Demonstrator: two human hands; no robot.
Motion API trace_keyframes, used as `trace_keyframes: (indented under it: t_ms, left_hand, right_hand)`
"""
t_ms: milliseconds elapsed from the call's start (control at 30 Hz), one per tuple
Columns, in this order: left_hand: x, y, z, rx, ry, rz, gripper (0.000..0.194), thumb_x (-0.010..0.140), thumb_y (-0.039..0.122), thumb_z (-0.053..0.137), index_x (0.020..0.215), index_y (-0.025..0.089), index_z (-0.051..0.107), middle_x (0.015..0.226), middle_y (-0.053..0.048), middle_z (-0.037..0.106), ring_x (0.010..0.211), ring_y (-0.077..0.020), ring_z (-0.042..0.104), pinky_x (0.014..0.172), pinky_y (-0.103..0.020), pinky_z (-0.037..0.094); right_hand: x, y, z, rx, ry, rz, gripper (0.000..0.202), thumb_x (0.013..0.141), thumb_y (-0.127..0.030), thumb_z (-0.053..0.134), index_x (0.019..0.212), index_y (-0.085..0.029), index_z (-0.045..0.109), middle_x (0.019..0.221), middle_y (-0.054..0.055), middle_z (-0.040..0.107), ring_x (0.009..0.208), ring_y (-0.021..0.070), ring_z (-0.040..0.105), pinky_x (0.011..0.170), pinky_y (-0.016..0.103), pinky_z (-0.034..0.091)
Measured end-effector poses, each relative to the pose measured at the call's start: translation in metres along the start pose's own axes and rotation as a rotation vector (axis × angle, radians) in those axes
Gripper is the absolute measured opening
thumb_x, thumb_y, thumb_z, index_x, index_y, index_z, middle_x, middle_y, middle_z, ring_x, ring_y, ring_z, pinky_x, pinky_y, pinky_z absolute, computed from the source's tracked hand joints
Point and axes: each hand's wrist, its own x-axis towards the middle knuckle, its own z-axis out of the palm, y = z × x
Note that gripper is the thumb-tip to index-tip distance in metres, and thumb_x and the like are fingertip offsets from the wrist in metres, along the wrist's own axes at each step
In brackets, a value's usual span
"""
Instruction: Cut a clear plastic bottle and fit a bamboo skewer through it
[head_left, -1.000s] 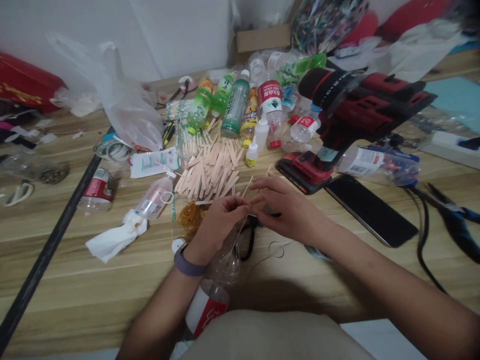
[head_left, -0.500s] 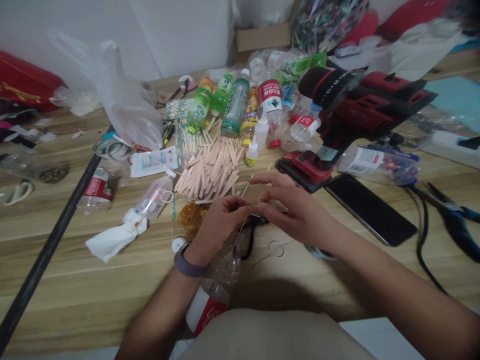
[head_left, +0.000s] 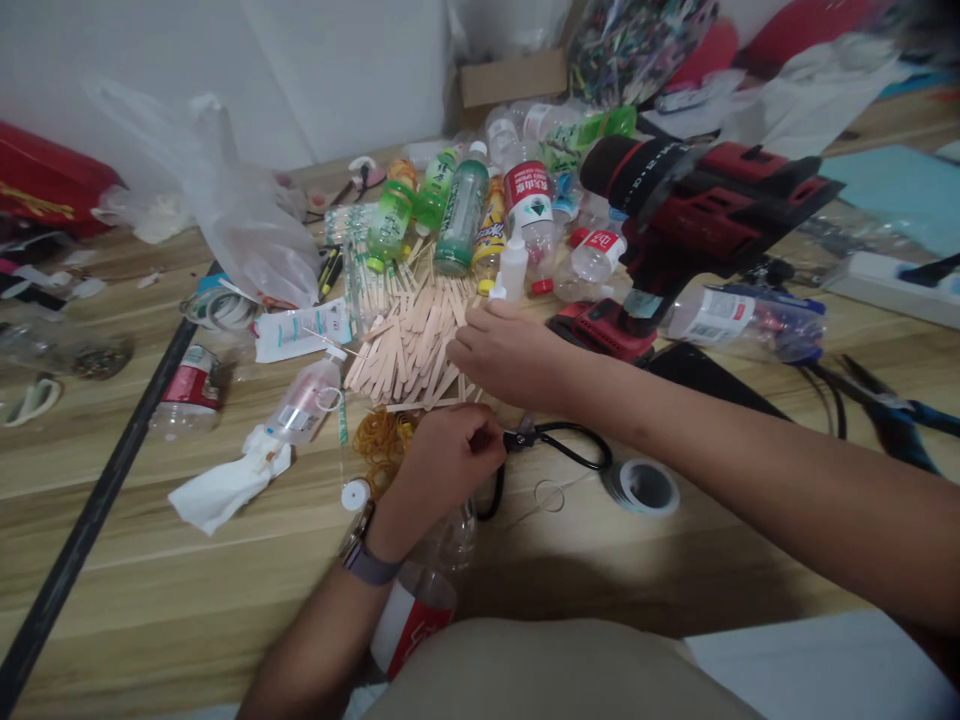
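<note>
On the desk point(head_left: 225, 600), sticks point(head_left: 409, 345) lay piled mid-scene. The right hand point(head_left: 506, 350) hung at their right, fingers curled, near a bottle point(head_left: 513, 268); its grip was hidden. Nearer, the left hand point(head_left: 450, 450) looked pinched, contents unclear. Fetching seemed in hand, calling for a light pinch.

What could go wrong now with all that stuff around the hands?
The scissors lie close by the left hand, which might get nicked; I can't see the blades. The right hand is at the loose sticks, so it could scatter them. The drill stands near the right forearm; a bump might tip it.
</note>
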Motion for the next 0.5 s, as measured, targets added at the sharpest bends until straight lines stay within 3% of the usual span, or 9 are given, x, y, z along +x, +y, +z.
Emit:
trace_keyframes:
  t_ms: [267,400,500]
  left_hand:
    - [0.0008,-0.0038,0.0022,-0.01,-0.054,0.054,0.014,0.073,0.01,0.059,0.063,0.019,0.061,0.063,0.002,0.058,0.061,-0.0139,0.052,0.061,-0.027,0.037]
    - [0.0017,-0.0074,0.0051,-0.156,0.077,0.059,0.011,0.076,0.015,0.062,0.068,0.019,0.069,0.092,-0.005,0.067,0.078,-0.0163,0.06,0.064,-0.025,0.043]
    - [0.0024,-0.0073,0.0066,-0.262,0.01,0.041,0.011,0.078,0.019,0.063,0.071,0.018,0.071,0.095,-0.005,0.071,0.079,-0.0163,0.062,0.065,-0.025,0.044]
  right_hand:
    - [0.0049,-0.0087,0.0085,-0.013,0.071,-0.096,0.017,0.1,-0.013,0.053,0.097,-0.017,0.07,0.091,0.008,0.07,0.093,0.0259,0.055,0.077,0.036,0.037]
    - [0.0025,-0.0028,0.0056,-0.044,0.118,-0.044,0.018,0.1,-0.014,0.052,0.099,-0.017,0.07,0.086,0.009,0.069,0.09,0.0273,0.052,0.076,0.039,0.037]
    - [0.0017,-0.0023,0.0064,-0.049,0.13,-0.04,0.019,0.1,-0.015,0.052,0.097,-0.018,0.07,0.087,0.009,0.069,0.091,0.0275,0.051,0.081,0.04,0.038]
